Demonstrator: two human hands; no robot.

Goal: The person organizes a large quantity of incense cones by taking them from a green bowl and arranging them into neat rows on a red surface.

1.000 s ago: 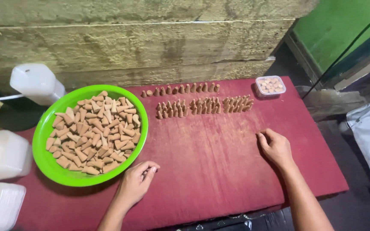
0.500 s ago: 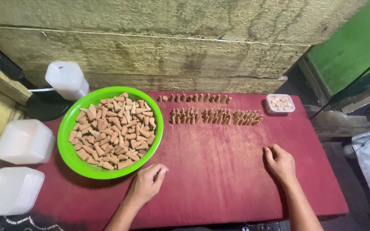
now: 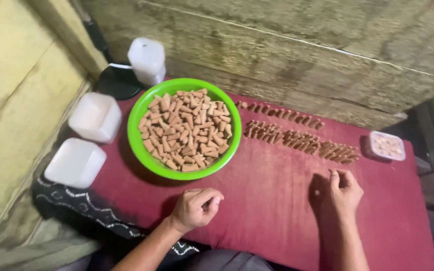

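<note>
One green bowl [image 3: 141, 150] is set on the red-covered counter [image 3: 277, 211] and is heaped with tan cone-shaped pieces [image 3: 187, 129], too many and too overlapped to be counted. To the right of the bowl, two rows of the same cones are stood on the counter: a shorter back row [image 3: 280, 113] of about ten, and a longer front row [image 3: 302, 141] whose pieces are packed too tightly for a sure count. Past the far right end of the rows, one small clear tub [image 3: 387, 146] with pale pieces inside is seen.

Left of the bowl, three white plastic containers are placed off the counter: one at the back [image 3: 147, 60], one in the middle [image 3: 95, 117], and one nearest the viewer [image 3: 75, 163].

In front of the bowl, the left hand [image 3: 195, 208] is rested on the counter with its fingers curled into a loose fist; whether anything is pinched inside cannot be told. Further right of the bowl, the right hand [image 3: 345, 190] is laid just in front of the front row, its fingers bent inward, and nothing can be seen in it.
</note>
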